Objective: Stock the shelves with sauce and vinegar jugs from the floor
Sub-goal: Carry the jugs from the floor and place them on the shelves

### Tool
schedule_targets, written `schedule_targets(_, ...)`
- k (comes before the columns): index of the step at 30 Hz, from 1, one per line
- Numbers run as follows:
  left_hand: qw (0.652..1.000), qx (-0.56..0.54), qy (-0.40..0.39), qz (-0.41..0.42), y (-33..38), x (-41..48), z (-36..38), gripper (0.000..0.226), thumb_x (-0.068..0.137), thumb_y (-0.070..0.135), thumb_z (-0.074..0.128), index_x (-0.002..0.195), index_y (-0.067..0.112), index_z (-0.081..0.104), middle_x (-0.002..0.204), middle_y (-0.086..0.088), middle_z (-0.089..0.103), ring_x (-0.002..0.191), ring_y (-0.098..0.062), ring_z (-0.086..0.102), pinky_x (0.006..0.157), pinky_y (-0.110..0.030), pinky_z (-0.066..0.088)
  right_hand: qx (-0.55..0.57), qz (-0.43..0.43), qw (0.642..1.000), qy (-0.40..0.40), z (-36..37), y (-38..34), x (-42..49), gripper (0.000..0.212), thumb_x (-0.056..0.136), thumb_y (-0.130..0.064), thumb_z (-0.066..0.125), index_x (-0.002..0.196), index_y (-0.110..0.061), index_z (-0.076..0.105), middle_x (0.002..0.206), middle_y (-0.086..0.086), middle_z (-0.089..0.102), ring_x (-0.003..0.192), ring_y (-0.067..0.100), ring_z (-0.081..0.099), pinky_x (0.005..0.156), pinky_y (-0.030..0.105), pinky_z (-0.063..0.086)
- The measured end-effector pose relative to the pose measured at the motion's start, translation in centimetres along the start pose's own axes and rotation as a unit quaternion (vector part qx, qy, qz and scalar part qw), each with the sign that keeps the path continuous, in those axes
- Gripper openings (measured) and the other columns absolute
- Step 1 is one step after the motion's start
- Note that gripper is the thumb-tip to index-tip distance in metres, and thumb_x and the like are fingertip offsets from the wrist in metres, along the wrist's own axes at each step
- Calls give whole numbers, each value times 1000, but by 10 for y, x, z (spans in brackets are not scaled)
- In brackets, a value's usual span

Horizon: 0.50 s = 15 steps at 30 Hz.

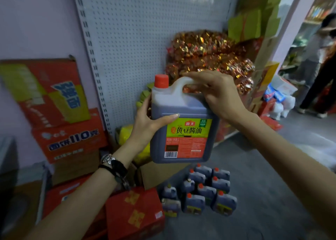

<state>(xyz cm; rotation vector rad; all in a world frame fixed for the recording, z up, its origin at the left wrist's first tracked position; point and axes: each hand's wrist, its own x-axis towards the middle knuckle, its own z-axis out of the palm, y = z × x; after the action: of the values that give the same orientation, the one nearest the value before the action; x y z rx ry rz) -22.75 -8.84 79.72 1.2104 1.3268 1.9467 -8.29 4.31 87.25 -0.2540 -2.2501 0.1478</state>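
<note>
Pegboard [136,39] behind — jug [183,130] upright, cap [161,81] up; right hand [218,92] grips handle [185,80], left hand [147,125] clasps side.

Arms extended forward; right hand [216,94] curled over jug [189,136] handle; left hand [148,120] clasps jug side, fingers likely behind.

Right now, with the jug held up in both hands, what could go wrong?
The soy sauce jug looks full and hangs in the air: the right hand grips its handle, the left hand only holds one side, so it might slip. A fall could hit the jugs on the floor or the red box below it.
</note>
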Motion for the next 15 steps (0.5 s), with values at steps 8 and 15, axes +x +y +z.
schedule_targets(8,997,20,62,52,88,-34,-60,67,56,25,79,118,22,54,104,4,71,91,-21,70,69,-27,56,92,-72,993,23,13,-82,60,32,86,-11,60,117,-13,66,103,5,70,96,24,64,85,39,50)
schedule_targets(15,985,50,142,84,141,-74,-102,64,54,22,79,114,18,57,96,-1,73,83,-20,71,64,-27,56,189,-135,973,1,36,-144,97,30,86,-9,62,115,-14,67,103,-1,70,95,13,62,84,21,42)
